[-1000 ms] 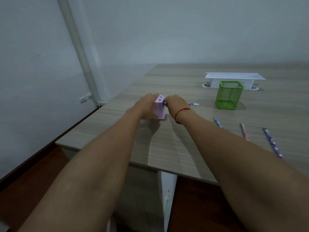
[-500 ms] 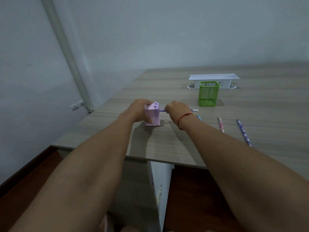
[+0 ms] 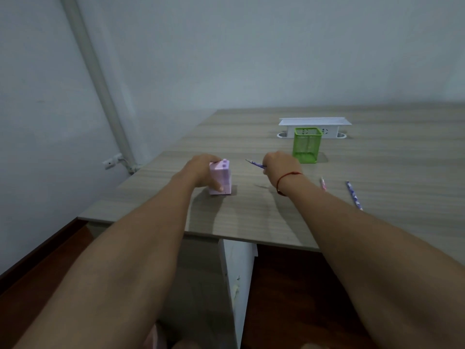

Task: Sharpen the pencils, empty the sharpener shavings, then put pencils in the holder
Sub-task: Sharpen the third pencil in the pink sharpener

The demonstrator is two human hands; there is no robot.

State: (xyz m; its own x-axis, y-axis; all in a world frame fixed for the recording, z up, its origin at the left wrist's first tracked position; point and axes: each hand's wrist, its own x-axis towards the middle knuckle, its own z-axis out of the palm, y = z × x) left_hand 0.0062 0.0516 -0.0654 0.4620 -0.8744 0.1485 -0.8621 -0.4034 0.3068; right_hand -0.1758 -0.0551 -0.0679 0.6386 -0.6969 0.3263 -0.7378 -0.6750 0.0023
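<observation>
Left hand [image 3: 201, 171]: fingers curled round the pink sharpener [image 3: 221, 181], thumb on its near face, box upright on the table [image 3: 251, 217]. Right hand [image 3: 279, 165]: fingers closed in a pinch on a purple pencil [image 3: 255, 163], sharpened tip pointing left at the sharpener. Half a second ago this pencil sat in the sharpener; now it is out, tip apart from the box. Both forearms reach forward, right hand lifted off the table, green holder [image 3: 306, 145] just beyond its fingers, a pink pencil [image 3: 323, 183] and a patterned pencil [image 3: 353, 195] lying to their right.
</observation>
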